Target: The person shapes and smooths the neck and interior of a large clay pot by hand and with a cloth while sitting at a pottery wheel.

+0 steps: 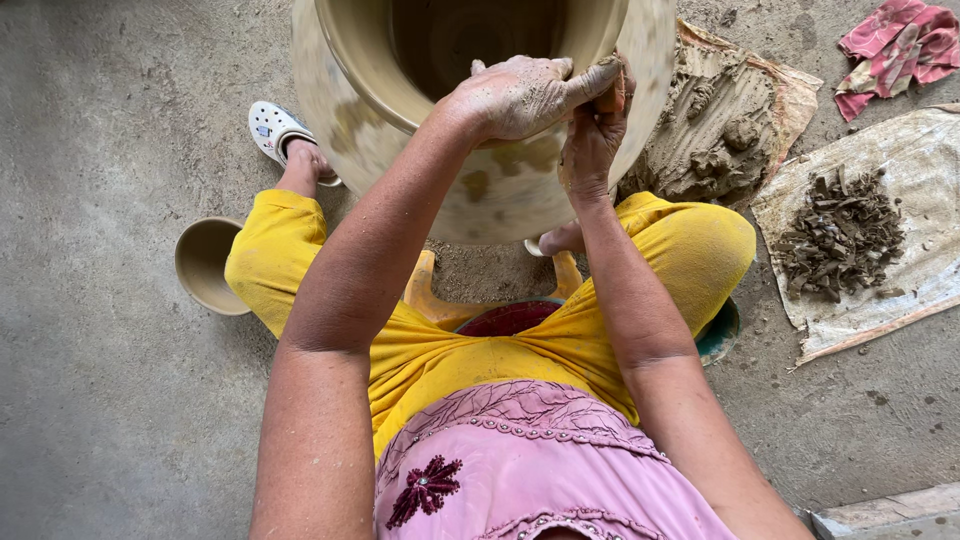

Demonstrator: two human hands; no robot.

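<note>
We look down on a large clay pot [500, 190] standing on the concrete floor [110, 400] between the seated person's knees, its walls already raised high and its wide mouth open, the outer surface blotched with wet and drying patches. Both hands meet at the near rim [400, 115]: the left hand [520, 95], caked in clay, lies over the lip with fingers curled inward, and the right hand [592, 140] pinches the rim from outside, thumb and fingers closed on the wall. We judge the body of the vessel largely built and the rim the part in hand; how even the far side is, we cannot tell. Right of the pot a mound of wet clay [715, 125] rests on a sheet, and farther right a heap of dry clay scraps [840, 235] lies on sacking. A small clay bowl [205, 265] sits by the left knee, a white shoe [275, 130] above it, and a red patterned cloth [895, 50] lies at the upper right corner.
</note>
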